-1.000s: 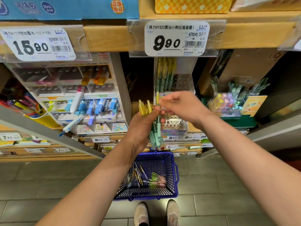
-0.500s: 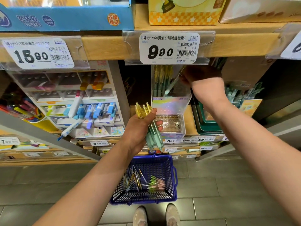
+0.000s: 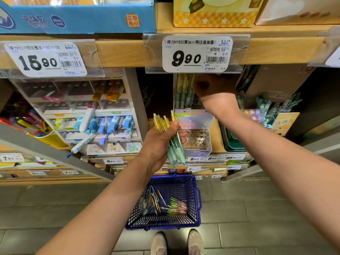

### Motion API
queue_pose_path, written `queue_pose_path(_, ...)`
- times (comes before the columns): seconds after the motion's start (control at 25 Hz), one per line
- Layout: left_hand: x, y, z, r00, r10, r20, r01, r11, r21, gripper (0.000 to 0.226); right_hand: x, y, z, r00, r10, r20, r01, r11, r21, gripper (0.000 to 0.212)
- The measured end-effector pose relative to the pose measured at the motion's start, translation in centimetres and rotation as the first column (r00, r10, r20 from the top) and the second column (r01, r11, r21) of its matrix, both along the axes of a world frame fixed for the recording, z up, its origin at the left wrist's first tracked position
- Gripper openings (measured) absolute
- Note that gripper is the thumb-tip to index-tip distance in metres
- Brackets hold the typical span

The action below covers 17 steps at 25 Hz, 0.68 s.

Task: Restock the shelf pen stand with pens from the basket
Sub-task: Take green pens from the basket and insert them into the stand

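Pens of slim translucent plastic, yellow clicker tops over mint-green barrels [image 3: 173, 142], bunched in left hand [image 3: 158, 146], fingers curled round the barrels, thumb across the yellow ends. Long axis near upright, slightly tilted, tips down, tops up. Held in front of and just left of clear iridescent plastic pen stand [image 3: 195, 120] on pale wooden shelf [image 3: 119, 52].

Lower tier of the stand a perforated tray of round holes, seemingly unfilled, just right of the left fingertips. Upper tier higher and further back, with matching standing pens [image 3: 184, 92] upright in it.

Right hand [image 3: 216, 92] up at that upper tier, under white price tag [image 3: 196, 54], in deep shadow. Cannot tell whether its fingers pinch a pen or hang free. Nearer the slots than the left, so next pen probably to travel from the bunch up and to the right.

Blue plastic mesh basket [image 3: 197, 197] on grey tiled floor [image 3: 55, 208] below, well apart from both hands, with loose pens [image 3: 161, 203] lying flat in two heaps.

Smooth, hard, glossy barrels: likely slippery in a bunch, apt to fan out. Tip-first, near-vertical entry needed for such narrow holes.
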<state>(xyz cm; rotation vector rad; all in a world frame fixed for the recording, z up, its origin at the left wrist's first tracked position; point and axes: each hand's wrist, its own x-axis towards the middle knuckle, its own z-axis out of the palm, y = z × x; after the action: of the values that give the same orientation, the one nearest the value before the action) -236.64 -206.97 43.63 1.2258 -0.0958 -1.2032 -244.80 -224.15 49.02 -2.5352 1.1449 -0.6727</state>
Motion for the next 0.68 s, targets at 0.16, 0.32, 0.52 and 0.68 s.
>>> queue_pose_path(0.16,-0.1,-0.1,-0.2,1.0,0.005,0.001,-0.005,1.0,-0.026,0.037,0.4,-0.4,-1.6,0.999,0.04,-0.004,-0.04,0.999,0.021,0.02)
queue_pose_path(0.32,-0.1,-0.3,-0.3,1.0,0.021,-0.001,-0.021,0.998,-0.053,0.023,0.2,0.0,-1.5,0.998,0.012,-0.06,-0.004,0.99,0.138,0.021)
queue_pose_path(0.52,-0.2,-0.4,-0.4,1.0,-0.004,0.014,0.006,0.995,-0.096,0.018,-1.6,4.2,-1.1,0.978,0.062,0.201,-0.201,0.547,0.812,0.023)
queue_pose_path(0.68,-0.5,-0.2,-0.7,0.998,-0.018,0.066,0.023,0.998,-0.061,0.023,-2.0,4.9,-2.0,0.957,0.033,0.288,-0.276,0.404,0.872,0.016)
